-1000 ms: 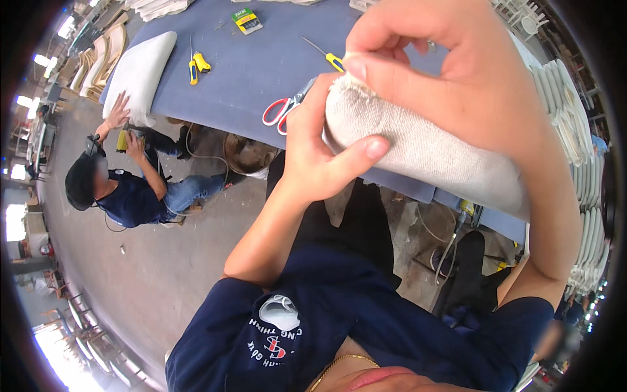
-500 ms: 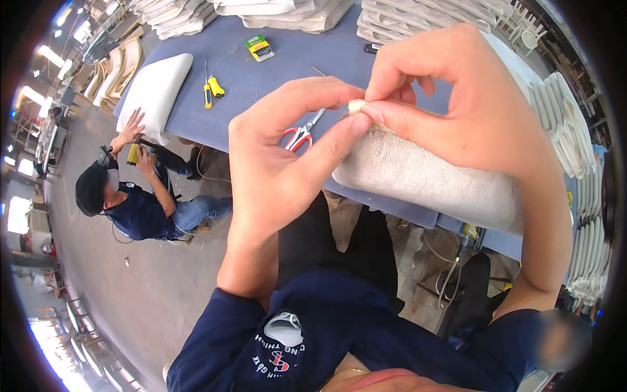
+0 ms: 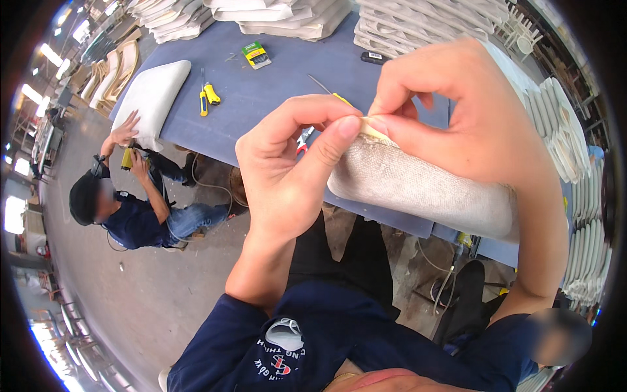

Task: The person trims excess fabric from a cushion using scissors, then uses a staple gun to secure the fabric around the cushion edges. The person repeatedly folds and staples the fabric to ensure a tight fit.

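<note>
Both of my hands meet over the near edge of the table, at the top edge of a beige fabric-covered pad [image 3: 418,184]. A small pale yellow strip [image 3: 375,129] shows between my fingertips, against the pad's fabric edge. My left hand [image 3: 294,160] is closed in a pinch at the strip's left end. Thumb and forefinger of my right hand [image 3: 450,108] pinch it from the right, with the wrist and forearm over the pad. Partly hidden behind my left hand are red-handled scissors [image 3: 304,139]. Just beyond my fingers lies a thin-shafted tool with a yellow handle [image 3: 341,99].
On the blue-grey table [image 3: 287,62] lie two yellow-handled tools [image 3: 208,98], a green-yellow packet [image 3: 256,55] and a small black object [image 3: 375,58]. Stacked pads [image 3: 424,23] line the far side. At left, a co-worker [image 3: 140,209] handles a white pad [image 3: 153,91]; another person sits at lower right.
My hands have shifted slightly, and more of the pale yellow strip shows between them. The left hand covers more of the scissors. The thin tool's yellow handle has come into sight.
</note>
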Demonstrator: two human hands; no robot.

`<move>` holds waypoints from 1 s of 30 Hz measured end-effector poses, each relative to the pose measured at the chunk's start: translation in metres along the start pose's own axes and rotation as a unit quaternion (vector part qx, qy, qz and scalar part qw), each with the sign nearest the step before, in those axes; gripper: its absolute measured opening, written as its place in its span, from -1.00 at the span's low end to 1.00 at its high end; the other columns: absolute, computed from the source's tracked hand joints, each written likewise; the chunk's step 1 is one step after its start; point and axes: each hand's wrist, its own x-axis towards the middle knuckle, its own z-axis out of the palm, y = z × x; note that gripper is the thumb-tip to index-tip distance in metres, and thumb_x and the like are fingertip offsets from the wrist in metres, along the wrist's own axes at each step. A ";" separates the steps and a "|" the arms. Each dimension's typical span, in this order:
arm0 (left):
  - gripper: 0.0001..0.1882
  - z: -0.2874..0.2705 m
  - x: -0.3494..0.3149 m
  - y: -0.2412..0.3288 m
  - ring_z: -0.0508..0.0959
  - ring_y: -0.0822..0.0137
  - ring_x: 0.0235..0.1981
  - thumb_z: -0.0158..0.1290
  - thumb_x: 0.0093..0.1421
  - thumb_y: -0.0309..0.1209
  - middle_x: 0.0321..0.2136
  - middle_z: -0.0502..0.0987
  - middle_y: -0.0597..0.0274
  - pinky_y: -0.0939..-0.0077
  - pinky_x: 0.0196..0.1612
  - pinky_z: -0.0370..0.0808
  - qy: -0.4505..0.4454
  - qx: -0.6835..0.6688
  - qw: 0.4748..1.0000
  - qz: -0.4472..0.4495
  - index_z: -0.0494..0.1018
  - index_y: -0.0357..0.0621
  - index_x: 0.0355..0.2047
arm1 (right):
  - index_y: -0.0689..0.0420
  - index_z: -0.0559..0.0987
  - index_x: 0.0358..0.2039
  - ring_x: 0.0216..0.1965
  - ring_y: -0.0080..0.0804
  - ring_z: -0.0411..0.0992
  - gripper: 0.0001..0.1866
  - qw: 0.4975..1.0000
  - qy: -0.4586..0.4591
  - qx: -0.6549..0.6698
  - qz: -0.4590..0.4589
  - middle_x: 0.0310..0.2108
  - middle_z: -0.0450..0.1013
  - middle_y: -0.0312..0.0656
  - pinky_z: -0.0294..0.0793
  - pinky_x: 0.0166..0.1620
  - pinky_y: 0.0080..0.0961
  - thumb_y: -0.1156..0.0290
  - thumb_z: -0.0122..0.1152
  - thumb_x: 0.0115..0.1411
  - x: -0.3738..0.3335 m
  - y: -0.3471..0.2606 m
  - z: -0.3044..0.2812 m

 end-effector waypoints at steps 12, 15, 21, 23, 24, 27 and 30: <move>-0.86 0.015 -0.014 -0.023 0.57 0.46 -0.13 0.21 0.42 -0.52 -0.13 0.65 0.17 0.56 0.02 0.49 0.079 -0.186 0.979 -0.016 0.57 -0.33 -0.08 | 0.28 0.54 -0.49 -0.54 -0.34 0.45 -0.86 0.999 -0.001 0.030 -0.009 -0.58 0.44 -0.16 0.39 -0.40 -0.43 0.58 0.38 0.04 0.005 0.000 0.003; -0.87 0.019 -0.015 -0.021 0.57 0.45 -0.12 0.20 0.43 -0.52 -0.12 0.64 0.16 0.55 0.03 0.49 0.100 -0.235 0.966 -0.040 0.55 -0.32 -0.07 | 0.28 0.56 -0.48 -0.52 -0.41 0.45 -0.86 0.999 -0.018 0.045 0.022 -0.57 0.46 -0.20 0.38 -0.38 -0.44 0.56 0.39 0.04 0.001 -0.001 -0.004; -0.86 0.014 -0.017 -0.021 0.58 0.44 -0.12 0.19 0.44 -0.50 -0.12 0.65 0.13 0.54 0.04 0.49 0.061 -0.179 0.982 0.009 0.55 -0.32 -0.08 | 0.22 0.62 -0.45 -0.46 -0.52 0.45 -0.87 0.996 -0.034 0.055 0.059 -0.55 0.49 -0.29 0.32 -0.29 -0.50 0.47 0.42 0.05 -0.002 -0.003 -0.006; -0.87 0.011 -0.018 -0.016 0.58 0.44 -0.12 0.19 0.44 -0.50 -0.12 0.65 0.13 0.54 0.04 0.49 0.051 -0.145 0.988 0.016 0.55 -0.32 -0.08 | 0.19 0.64 -0.43 -0.45 -0.53 0.45 -0.87 0.992 -0.040 0.074 0.092 -0.54 0.49 -0.31 0.31 -0.28 -0.50 0.45 0.43 0.04 -0.001 -0.008 -0.005; -0.87 0.011 -0.018 -0.015 0.58 0.44 -0.11 0.19 0.44 -0.50 -0.11 0.65 0.12 0.54 0.05 0.49 0.047 -0.142 0.989 0.011 0.55 -0.32 -0.08 | 0.18 0.64 -0.42 -0.45 -0.54 0.45 -0.86 0.992 -0.042 0.076 0.096 -0.54 0.49 -0.31 0.31 -0.29 -0.50 0.44 0.44 0.05 -0.002 -0.009 -0.004; -0.87 0.010 -0.019 -0.011 0.59 0.45 -0.12 0.18 0.45 -0.49 -0.12 0.66 0.12 0.54 0.04 0.50 0.038 -0.132 0.990 0.005 0.53 -0.29 -0.07 | 0.17 0.65 -0.41 -0.46 -0.54 0.44 -0.85 0.993 -0.048 0.058 0.093 -0.53 0.50 -0.33 0.30 -0.32 -0.49 0.41 0.45 0.07 -0.006 -0.010 -0.003; -0.85 0.009 -0.020 -0.012 0.59 0.45 -0.15 0.16 0.47 -0.45 -0.13 0.65 0.14 0.53 0.01 0.52 0.042 -0.166 0.985 -0.016 0.51 -0.26 -0.05 | 0.18 0.66 -0.39 -0.46 -0.55 0.45 -0.86 0.996 -0.063 -0.004 0.058 -0.52 0.54 -0.34 0.31 -0.35 -0.49 0.40 0.45 0.10 -0.009 -0.011 -0.004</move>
